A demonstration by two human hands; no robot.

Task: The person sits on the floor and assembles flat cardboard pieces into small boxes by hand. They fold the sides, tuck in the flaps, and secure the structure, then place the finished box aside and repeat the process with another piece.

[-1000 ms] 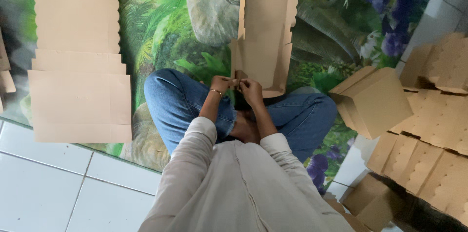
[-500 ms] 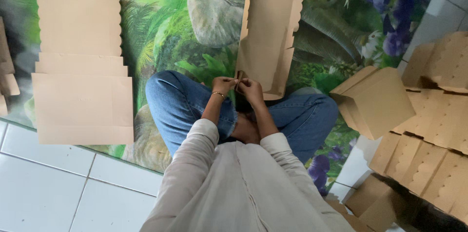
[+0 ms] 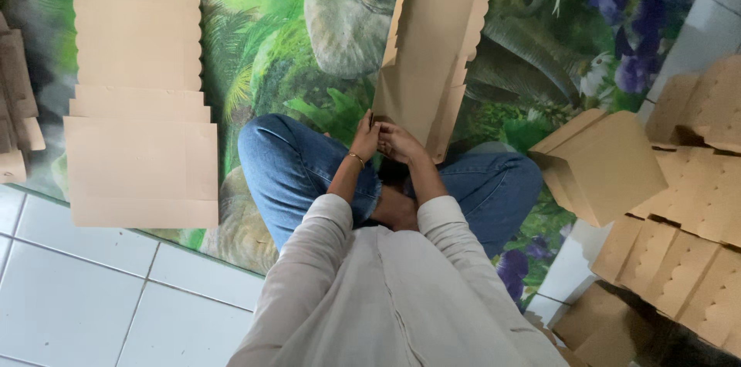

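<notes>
Head view: the person sits cross-legged on a jungle-print mat (image 3: pixel 309 50), looking down at both hands.
Landmark: the half-folded cardboard box (image 3: pixel 432 43), kraft brown with scalloped edges; every place below is told from it.
Box position: it stands up off the mat just beyond the knees, its lower corner meeting the hands.
Long axis: it runs away from the body, from the hands up toward the far edge of the frame, tilted slightly to the person's right.
Left hand (image 3: pixel 365 138): at the box's near lower corner, fingers pinching the flap edge; a thin bracelet sits at the wrist.
Right hand (image 3: pixel 399 142): touching the same corner, just beside the left hand, fingers closed on the cardboard.
Hands together: close against one another, both clamped on the box's near end; neither is clearly nearer.
Flat blanks (image 3: pixel 139 104): a stack well to the left of the box, lying on the mat.
Finished boxes (image 3: pixel 610 162): piled to the right of the box, near the person's right knee.
</notes>
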